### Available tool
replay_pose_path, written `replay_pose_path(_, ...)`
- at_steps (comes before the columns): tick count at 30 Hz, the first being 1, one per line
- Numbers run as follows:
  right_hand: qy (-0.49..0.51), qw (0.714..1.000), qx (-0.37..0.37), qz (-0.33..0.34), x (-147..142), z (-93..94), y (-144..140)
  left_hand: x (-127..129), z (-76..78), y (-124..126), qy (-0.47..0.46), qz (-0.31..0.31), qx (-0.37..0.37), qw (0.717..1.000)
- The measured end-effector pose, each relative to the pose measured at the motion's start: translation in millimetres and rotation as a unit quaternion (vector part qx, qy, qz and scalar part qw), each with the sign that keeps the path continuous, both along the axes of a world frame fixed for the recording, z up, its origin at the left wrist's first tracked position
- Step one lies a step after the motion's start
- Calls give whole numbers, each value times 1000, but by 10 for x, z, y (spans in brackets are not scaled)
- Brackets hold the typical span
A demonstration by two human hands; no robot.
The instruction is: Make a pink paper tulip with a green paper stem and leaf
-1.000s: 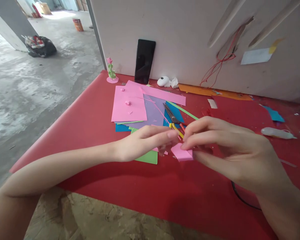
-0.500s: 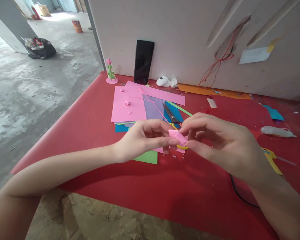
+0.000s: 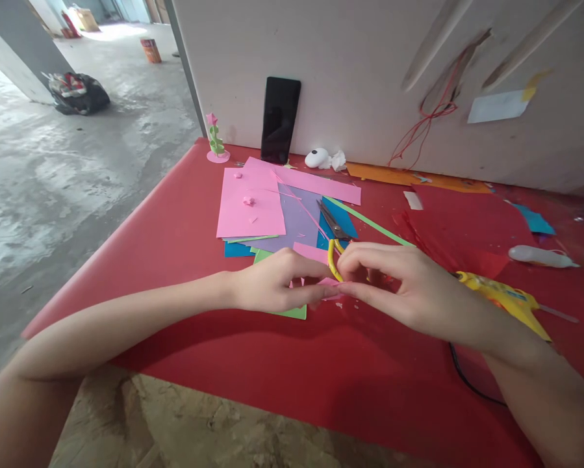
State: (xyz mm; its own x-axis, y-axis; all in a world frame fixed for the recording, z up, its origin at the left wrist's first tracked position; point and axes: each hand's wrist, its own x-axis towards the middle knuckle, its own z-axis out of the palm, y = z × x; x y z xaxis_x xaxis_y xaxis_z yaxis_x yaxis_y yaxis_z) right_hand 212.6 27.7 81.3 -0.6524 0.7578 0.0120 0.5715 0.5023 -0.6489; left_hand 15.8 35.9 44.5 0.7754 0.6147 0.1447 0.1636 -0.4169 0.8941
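1. Red covered the whole top of the table (image 3: 272, 364), smooth and a bit shiny.
2. Grey floor (image 3: 140, 143) spread out on the left, with pale, blotchy patches. On it were a pillar (image 3: 23, 45), a stuffed black bag (image 3: 89, 97) and an orange can (image 3: 150, 51).
3. Behind the table stood a big pale panel (image 3: 369, 78). Red wires (image 3: 435, 117) hung from a slot in it.
4. Under the near edge of the table was a brown, patchy surface (image 3: 199, 429).
5. A white paper (image 3: 496, 108) was on the panel, with a yellow bit at its corner. I couldn't read any words on it.
6. The yellow glue gun (image 3: 496, 292) had a small label, too blurry to read. The can's marks were too tiny as well.
7. The left hand (image 3: 282, 279) and the right hand (image 3: 399, 279) met over the table. Their fingers pinched a small pink paper piece (image 3: 327, 283) between the tips. The fingers hid most of it.
8. Yellow-handled scissors (image 3: 334, 224) lay just behind the hands, on coloured sheets (image 3: 253, 221).
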Motion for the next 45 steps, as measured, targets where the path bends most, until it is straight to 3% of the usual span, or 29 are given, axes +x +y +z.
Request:
replay_pose_path(3,-93,995,-12,-16,30,-75,113,18,-115,45,23,36,-30,999)
replay_pose_path(8,-231,955,50,-176,130,-308,370,30,-389,116,-17,122,-120,985)
replay_pose_path(10,-265,945,42,-188,163,-418,432,38,-471,126,-38,128,-146,980)
replay_pose_path(15,-280,937,0,-210,161,-582,478,59,-551,117,-79,141,-182,970)
replay_pose_path(19,-244,934,-15,-259,185,-552,520,54,-557,113,-110,168,-185,962)
replay_pose_path(23,-131,951,-19,-281,253,-411,537,41,-452,120,-156,188,-187,951)
replay_pose_path(27,7,960,-16,-278,196,-243,425,4,-197,124,-212,219,-168,937)
replay_pose_path(33,246,953,-62,-167,6,-182,210,-64,117,71,-328,199,-136,913)
replay_pose_path(37,266,954,-90,-104,-34,-209,136,-92,180,33,-358,182,-106,910)
replay_pose_path(39,273,952,-83,-107,-60,-187,67,-97,185,26,-363,185,-95,908)
replay_pose_path(42,238,952,-8,-193,-92,-144,-53,-94,188,31,-371,191,-97,904)
replay_pose_path(45,146,966,81,-197,-80,-171,-118,-90,206,42,-377,191,-101,901)
